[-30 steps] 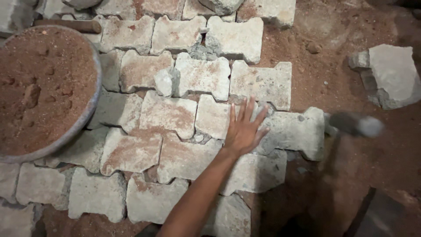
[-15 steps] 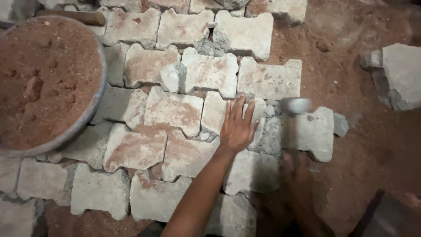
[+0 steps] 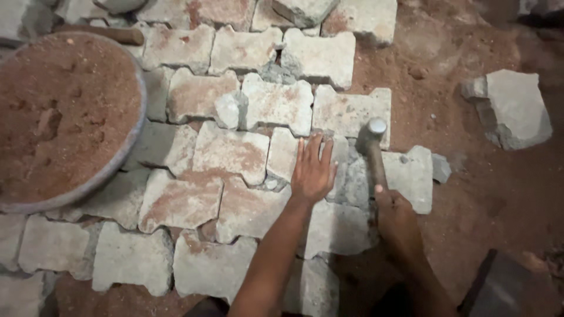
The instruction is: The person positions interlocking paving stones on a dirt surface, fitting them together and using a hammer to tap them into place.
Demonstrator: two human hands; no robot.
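Hands work over a patch of interlocking paving blocks laid on red earth. The left hand (image 3: 312, 171) lies flat, palm down, with its fingers (image 3: 301, 154) spread wide and pointing away from the person; it presses on the joint where a narrow paving block (image 3: 282, 154) meets the grey edge block (image 3: 405, 176). Its forearm runs straight up from the bottom of the view, with the wrist nearly level with the back of the hand.

The right hand (image 3: 396, 214) sits just to the right of the left, curled in a fist with its fingers wrapped tightly round the handle of a hammer (image 3: 372, 147). The handle points away from the person, and the metal head sits at the corner where the grey edge block meets the paving block (image 3: 351, 111) beyond it; whether the head touches the surface cannot be told. The right wrist is bent slightly, and the forearm drops into shadow at the lower edge.

To the left, a round pan (image 3: 126, 149) filled with red soil rests on the blocks, well apart from both hands. A broken concrete chunk (image 3: 517, 108) lies on bare red earth (image 3: 487, 199) to the right. A small pale stone (image 3: 226, 111) sits on the blocks above the left hand.
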